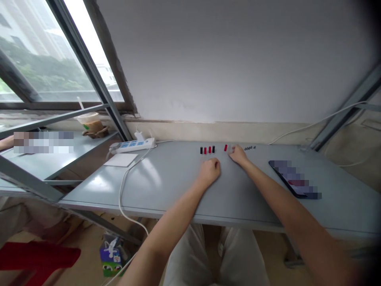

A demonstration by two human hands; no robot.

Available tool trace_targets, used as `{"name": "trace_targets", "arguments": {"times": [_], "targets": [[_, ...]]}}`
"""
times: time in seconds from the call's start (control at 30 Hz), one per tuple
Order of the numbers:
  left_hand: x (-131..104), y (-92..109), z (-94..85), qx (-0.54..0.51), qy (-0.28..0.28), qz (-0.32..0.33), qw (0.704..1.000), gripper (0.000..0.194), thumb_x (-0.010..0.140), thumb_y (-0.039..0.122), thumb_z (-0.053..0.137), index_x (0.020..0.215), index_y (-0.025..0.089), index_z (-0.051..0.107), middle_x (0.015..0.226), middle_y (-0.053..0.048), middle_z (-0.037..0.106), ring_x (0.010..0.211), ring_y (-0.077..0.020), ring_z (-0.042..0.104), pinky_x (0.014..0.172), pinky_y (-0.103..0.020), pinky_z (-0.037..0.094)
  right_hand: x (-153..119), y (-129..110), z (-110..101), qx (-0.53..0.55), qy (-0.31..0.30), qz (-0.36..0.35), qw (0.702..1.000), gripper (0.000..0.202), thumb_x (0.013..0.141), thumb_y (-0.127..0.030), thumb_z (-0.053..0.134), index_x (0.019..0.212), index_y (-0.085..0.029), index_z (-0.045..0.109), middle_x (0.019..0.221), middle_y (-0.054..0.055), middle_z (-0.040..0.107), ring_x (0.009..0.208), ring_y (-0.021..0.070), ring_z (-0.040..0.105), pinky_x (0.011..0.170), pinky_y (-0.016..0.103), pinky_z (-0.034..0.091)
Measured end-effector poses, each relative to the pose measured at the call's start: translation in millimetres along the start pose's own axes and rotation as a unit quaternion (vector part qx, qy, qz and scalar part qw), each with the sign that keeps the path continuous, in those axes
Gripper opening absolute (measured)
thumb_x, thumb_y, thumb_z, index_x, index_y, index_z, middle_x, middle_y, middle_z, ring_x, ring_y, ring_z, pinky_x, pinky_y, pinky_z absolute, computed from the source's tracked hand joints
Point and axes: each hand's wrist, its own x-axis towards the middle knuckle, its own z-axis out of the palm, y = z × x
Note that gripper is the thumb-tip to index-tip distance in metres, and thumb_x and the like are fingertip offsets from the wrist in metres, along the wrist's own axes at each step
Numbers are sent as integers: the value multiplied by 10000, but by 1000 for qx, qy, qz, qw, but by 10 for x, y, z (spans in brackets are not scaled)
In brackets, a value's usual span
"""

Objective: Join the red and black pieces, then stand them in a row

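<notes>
Several small black and red cylinders stand in a short row on the grey table, among them a black one (201, 150) at the left end and a red one (209, 149). Just below the row, my left hand (210, 170) rests with its fingers curled closed; whatever they hold, if anything, is hidden. Another red piece (225, 147) lies to the right of the row. Beside it, my right hand (237, 153) has its fingers pinched together at the tabletop, on something too small to make out. Several tiny dark pieces (250, 148) lie right of that hand.
A power strip (133, 145) and a white flat box (120, 160) are at the left, with a white cable (121, 190) hanging over the front edge. A tablet-like device (293, 180) lies at the right. A drink cup (90, 122) and another person's arm (7, 142) are far left.
</notes>
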Motion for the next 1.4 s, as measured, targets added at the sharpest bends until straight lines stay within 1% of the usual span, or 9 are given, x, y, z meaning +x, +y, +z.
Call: {"name": "trace_targets", "arguments": {"times": [0.17,0.33,0.53,0.7,0.83,1.0,1.1,1.27,1.4], "targets": [[-13,51,-52,32,3,-52,998,205,806,191,421,813,155,623,728,-80,635,711,-186,588,733,-339,429,-230,-62,-91,-4,-22,-41,999,156,725,-240,540,841,-180,626,949,83,638,899,188,574,759,276,416],[-34,55,-60,56,9,-52,997,180,794,187,436,811,155,612,817,-106,644,814,-218,587,778,-377,418,-362,-310,-57,17,-67,-70,995,218,720,-248,559,912,-196,649,908,57,661,880,180,581,755,274,412],[-39,40,-59,68,16,-65,995,168,789,183,439,783,166,606,828,-102,643,849,-225,577,790,-385,412,-277,-524,92,38,-83,-52,994,277,714,-310,578,963,-206,642,955,67,658,895,194,585,760,296,416],[-46,68,-101,65,17,-105,992,167,777,169,439,768,156,606,839,-121,636,881,-249,570,799,-412,402,-221,-628,159,37,-68,-41,996,292,710,-361,581,952,-211,644,967,74,659,922,218,581,790,336,412],[-44,57,-96,42,27,-109,993,176,777,167,423,762,153,598,833,-137,628,895,-272,563,807,-450,389,-196,-681,189,29,-57,-36,997,275,699,-361,592,919,-205,649,963,82,662,940,224,576,791,329,410],[-24,26,-74,36,48,-106,993,159,783,181,433,757,159,588,843,-130,633,895,-259,561,805,-430,396,-190,-702,199,42,-71,-11,997,246,710,-369,585,891,-213,644,939,58,666,898,196,587,767,309,407],[-3,5,-75,8,62,-109,992,150,791,179,439,834,160,582,871,-126,634,887,-246,570,799,-407,403,-225,-678,162,44,-71,-16,996,207,721,-355,573,854,-213,647,912,48,672,861,182,591,741,291,401],[41,-41,-59,-87,104,-115,984,367,805,214,477,1165,159,426,906,-102,628,800,-188,593,740,-317,422,-373,-616,-24,13,-46,-79,996,178,737,-315,553,855,-219,646,864,41,673,849,189,576,739,300,370],[84,-60,-25,-138,128,-108,976,474,806,291,512,1230,164,342,872,-68,621,757,-164,593,690,-283,428,-558,-576,-241,-41,-31,-185,981,183,772,-309,518,869,-212,639,869,63,658,881,210,550,756,322,329]]}}
